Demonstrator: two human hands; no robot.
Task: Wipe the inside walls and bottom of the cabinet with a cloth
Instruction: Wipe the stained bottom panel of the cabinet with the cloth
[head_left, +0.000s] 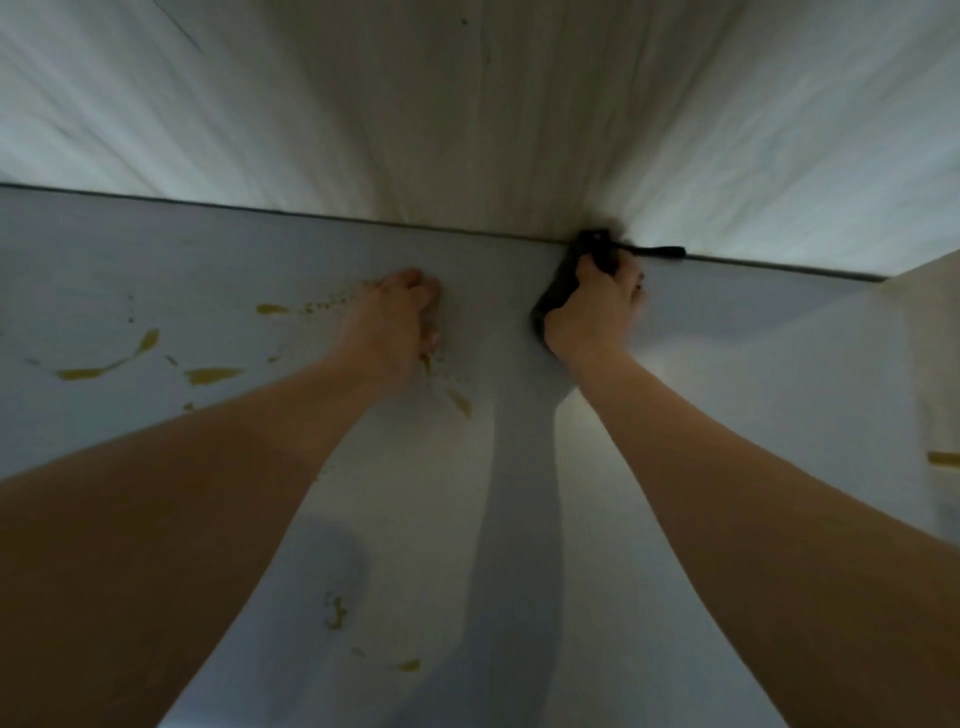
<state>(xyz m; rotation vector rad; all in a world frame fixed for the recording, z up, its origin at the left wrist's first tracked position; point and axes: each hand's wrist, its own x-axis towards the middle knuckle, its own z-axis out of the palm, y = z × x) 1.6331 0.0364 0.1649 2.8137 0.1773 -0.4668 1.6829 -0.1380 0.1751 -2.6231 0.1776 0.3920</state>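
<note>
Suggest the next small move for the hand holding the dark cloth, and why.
Probably sweep the right hand and its dark cloth leftward from the back seam: yellowish stains lie there on the cabinet bottom, around the resting left hand.

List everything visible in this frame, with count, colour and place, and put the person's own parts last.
cloth: one, dark, on the bottom panel beside the back seam, under the right hand.
black thing: one, thin, along the seam just right of the cloth; too blurred to identify.
stains: several, yellow-brown, spread over the left half of the bottom panel, with a few more near the lower edge.
bottom panel: one, pale grey-white, fills the lower half.
back wall: one, white, streaked, above the seam.
side wall: one, white, at the right edge, carrying a yellow mark.
left hand: one, resting on the panel by the stains, fingers bent under.
right hand: one, gripping the cloth.
</note>
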